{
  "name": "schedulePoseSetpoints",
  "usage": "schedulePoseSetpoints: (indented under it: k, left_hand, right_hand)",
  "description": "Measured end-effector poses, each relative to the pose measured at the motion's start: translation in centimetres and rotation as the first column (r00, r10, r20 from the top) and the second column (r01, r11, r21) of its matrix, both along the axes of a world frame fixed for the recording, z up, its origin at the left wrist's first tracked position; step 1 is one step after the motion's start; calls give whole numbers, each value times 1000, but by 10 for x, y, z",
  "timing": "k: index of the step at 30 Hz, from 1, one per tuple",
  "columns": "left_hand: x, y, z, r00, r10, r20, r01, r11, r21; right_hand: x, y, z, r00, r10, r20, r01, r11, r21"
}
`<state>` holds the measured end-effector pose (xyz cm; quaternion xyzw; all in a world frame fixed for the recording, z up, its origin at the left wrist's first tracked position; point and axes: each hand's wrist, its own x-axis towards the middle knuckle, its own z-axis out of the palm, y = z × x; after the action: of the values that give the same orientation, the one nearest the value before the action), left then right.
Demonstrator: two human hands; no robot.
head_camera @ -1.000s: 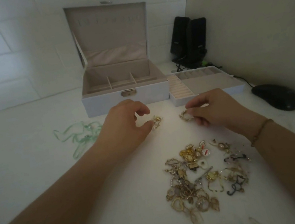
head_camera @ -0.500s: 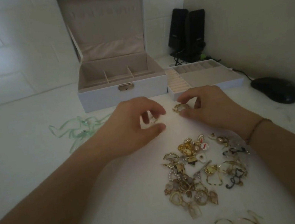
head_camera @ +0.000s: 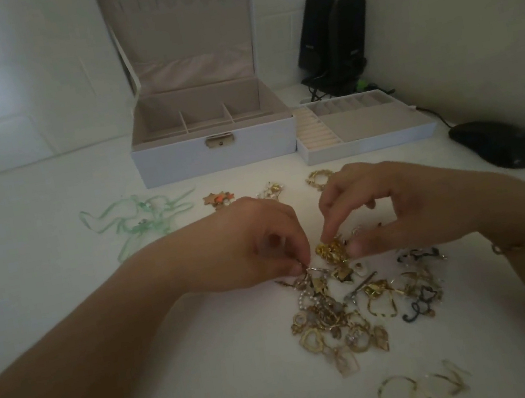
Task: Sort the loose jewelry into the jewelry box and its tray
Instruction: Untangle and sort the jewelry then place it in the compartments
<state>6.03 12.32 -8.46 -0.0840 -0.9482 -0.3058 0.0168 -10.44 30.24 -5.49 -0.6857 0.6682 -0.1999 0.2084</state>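
The open white jewelry box [head_camera: 216, 158] stands at the back with its lid up, its tray [head_camera: 369, 142] beside it on the right. A pile of loose gold jewelry [head_camera: 352, 308] lies in the middle of the white table. My left hand [head_camera: 245, 247] pinches a small piece at the pile's upper left edge. My right hand [head_camera: 390, 205] pinches a gold cluster piece [head_camera: 330, 251] at the top of the pile. Three separated pieces lie in front of the box: a star piece [head_camera: 219, 199], a pale gold piece [head_camera: 270, 191], a gold ring-shaped piece [head_camera: 318, 178].
A green ribbon-like necklace [head_camera: 139, 219] lies at the left. Thin gold bangles [head_camera: 424, 387] rest near the front edge. A black mouse [head_camera: 495, 144] sits at the right, with black speakers [head_camera: 332, 44] in the back corner against the wall.
Both hands let go of the pieces in front of the box and drew back to the pile, where each now pinches a new piece. The camera moved closer to the table.
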Motion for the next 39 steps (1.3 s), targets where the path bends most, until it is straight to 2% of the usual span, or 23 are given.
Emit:
schedulePoseSetpoints:
  k: [6,9,14,19,23,25,33,35,39]
  left_hand:
    - [3,-9,7,997,63,35,-66,993,100]
    - [3,-12,7,996,41,82,-52,989,135]
    - [3,-13,6,997,-12,76,-1,986,169]
    - [3,-13,7,998,-1,66,-14,975,224]
    - [4,-17,8,998,5,57,-18,971,240]
    - [5,-20,9,997,15,71,-32,969,245]
    - [2,-25,3,992,109,59,-115,986,118]
    - [2,-25,3,993,109,46,-114,986,120]
    - [1,-25,0,993,119,18,-120,987,108]
  right_hand:
    - [2,7,5,996,89,9,-89,991,95]
    - [1,15,9,993,112,25,-115,981,155]
    - [6,21,11,984,170,-55,-164,981,107]
    - [22,15,8,976,197,-94,-178,967,185]
    - [35,9,4,963,228,-143,-208,968,141]
    - [37,8,2,962,224,-156,-198,965,170]
    - [20,18,12,987,120,-109,-84,954,287]
    - [10,24,19,995,45,-94,-22,973,230]
    - [-21,29,16,971,-205,-127,204,979,-20]
